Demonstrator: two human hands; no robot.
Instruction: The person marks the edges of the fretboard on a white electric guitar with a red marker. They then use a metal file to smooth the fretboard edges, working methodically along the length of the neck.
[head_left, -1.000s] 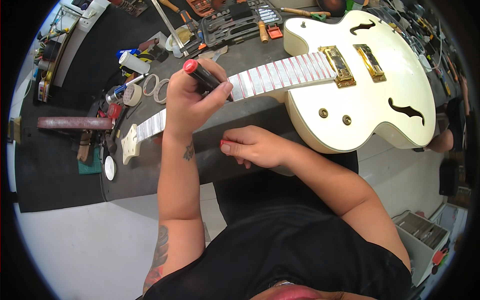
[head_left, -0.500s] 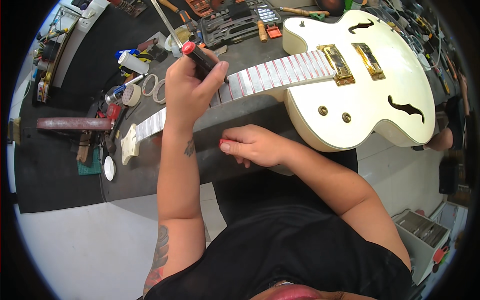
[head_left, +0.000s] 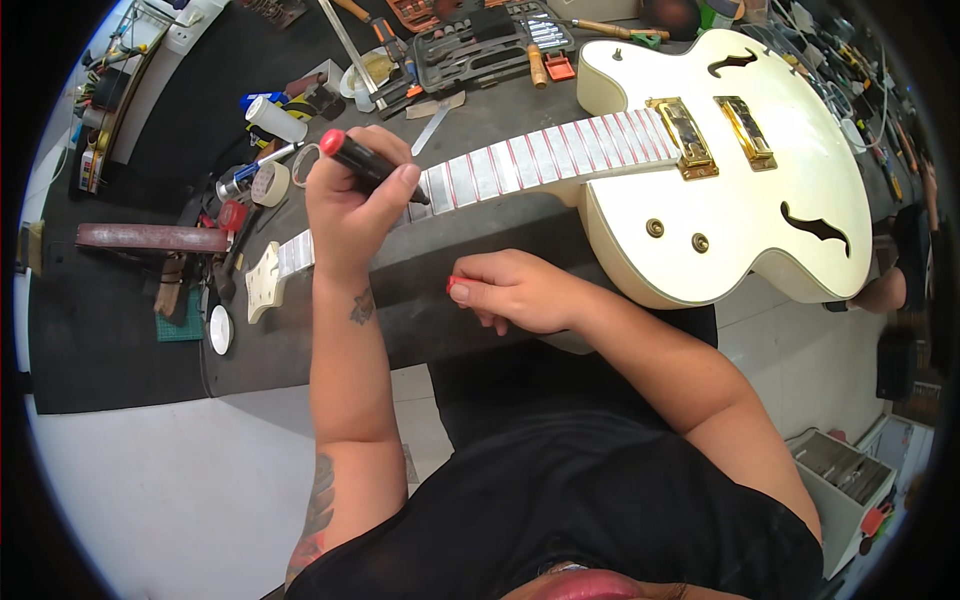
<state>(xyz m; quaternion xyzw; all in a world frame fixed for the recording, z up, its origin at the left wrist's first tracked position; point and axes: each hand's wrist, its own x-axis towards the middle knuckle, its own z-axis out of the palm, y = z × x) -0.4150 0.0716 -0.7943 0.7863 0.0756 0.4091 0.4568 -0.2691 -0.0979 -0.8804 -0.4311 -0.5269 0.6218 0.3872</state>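
A cream hollow-body guitar point(head_left: 640, 235) lies across the bench, its neck pointing left to the headstock point(head_left: 265, 285). Silvery-white strips cover the fretboard point(head_left: 505, 168), and red lines run along the frets toward the body. My left hand point(head_left: 350, 215) is closed around a black marker point(head_left: 375, 170) with a red end. The marker's tip is down at the fretboard, and I cannot tell if it touches. My left hand hides part of the neck. Nearer to me, my right hand point(head_left: 525, 290) is closed, pinching a small red cap point(head_left: 454, 285) below the neck.
Behind the neck stand an open socket set case point(head_left: 480, 60), a white bottle point(head_left: 275, 118) and a tape roll point(head_left: 270, 185). A reddish bar point(head_left: 150, 237) and a small white dish point(head_left: 221, 330) lie at the left. Tools crowd the bench beyond the guitar body.
My left hand has moved the marker along the neck toward the headstock. A flat metal strip behind the neck has come into sight. My right hand keeps its hold on the cap.
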